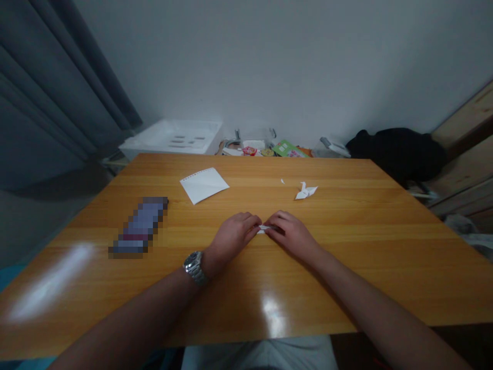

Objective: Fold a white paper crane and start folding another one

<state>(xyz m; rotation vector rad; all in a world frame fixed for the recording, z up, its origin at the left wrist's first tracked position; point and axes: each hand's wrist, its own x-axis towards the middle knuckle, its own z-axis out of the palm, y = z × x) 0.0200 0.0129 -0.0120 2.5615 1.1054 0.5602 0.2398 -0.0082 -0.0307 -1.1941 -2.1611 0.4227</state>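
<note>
Near the middle of the wooden table [231, 298], a small folded piece of white paper [262, 229] is pinched between both hands. My left hand [235, 234], with a metal watch [195, 266] at the wrist, grips the paper's left side. From the other side, my right hand [291, 234] has its fingers closed on the right end. Fingers cover most of the paper, so its full shape is hidden. Beyond my right hand stands a white folded paper crane [306, 191], with a tiny paper scrap [282, 181] to its left.
A sheet of white paper [204, 185] with a perforated edge lies at the back left. Nearer on the left is a pixelated flat object [140, 226]. Behind the table are a white plastic container [173, 136], a green booklet [288, 149] and a black cloth-like heap [396, 151].
</note>
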